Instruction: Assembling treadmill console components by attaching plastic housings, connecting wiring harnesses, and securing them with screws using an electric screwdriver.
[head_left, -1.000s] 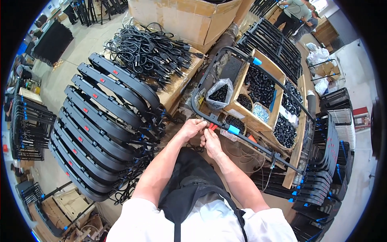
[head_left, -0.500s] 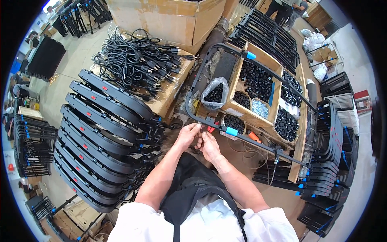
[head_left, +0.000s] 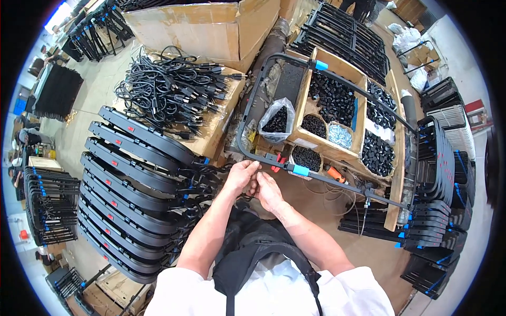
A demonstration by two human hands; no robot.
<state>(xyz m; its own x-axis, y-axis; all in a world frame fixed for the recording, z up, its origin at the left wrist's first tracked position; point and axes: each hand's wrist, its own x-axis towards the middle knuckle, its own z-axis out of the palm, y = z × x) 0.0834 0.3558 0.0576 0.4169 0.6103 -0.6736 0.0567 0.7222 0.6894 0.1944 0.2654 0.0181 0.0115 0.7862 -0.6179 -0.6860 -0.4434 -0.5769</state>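
Observation:
Both hands meet at the near left side of a black tubular frame (head_left: pixel 327 181) with blue sleeves, which lies across the bench. My left hand (head_left: pixel 241 178) is closed in a pinch, its fingertips just below the tube. Close beside it my right hand (head_left: pixel 270 193) has curled fingers turned toward the left one. Whatever they pinch is hidden between the fingers. Just right of the fingertips, a red clip-like piece (head_left: pixel 279 162) sits at the tube beside a blue sleeve (head_left: pixel 300 170).
A wooden box (head_left: pixel 298 134) holds black knobs and silver screws; a plastic bag (head_left: pixel 275 122) of black parts stands beside it. Left are stacked black curved panels (head_left: pixel 132 181) and a heap of black power cords (head_left: pixel 168 92). An orange-handled tool (head_left: pixel 335 174) hangs beyond the frame's near rail.
Both hands have drawn slightly left, away from the red piece, still close together. The whole view has shifted a little.

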